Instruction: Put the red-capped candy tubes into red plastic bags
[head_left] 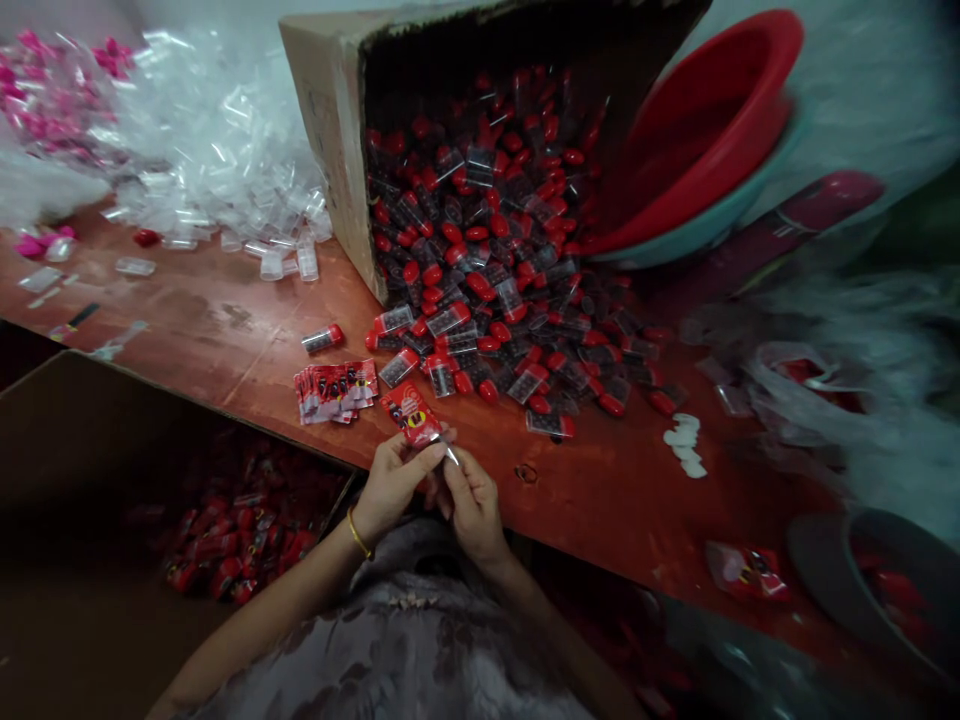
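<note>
The left hand has a narrow grip, its thumb and fingers pinching the near end of a flat, glossy red packet printed with dark and yellow shapes. The right hand is just beside it, its grip also narrow, closed at a small shiny silvery piece by the packet's near end; whether that piece belongs to the packet cannot be told. The packet is over the near edge of the reddish-brown desk, tilted toward the far left. Just left of it lies an overlapping row of similar red packets, with a single clear tube with a red cap and dark contents beyond them. A large heap of such red-capped tubes spills from a brown cardboard box lying on its side. At far left are a mound of clear plastic pieces and bright pink pieces. At far right, a red plastic basin leans tilted against a pale teal basin. Small white pieces lie to the right, and an open cardboard box at near left holds red items.
</note>
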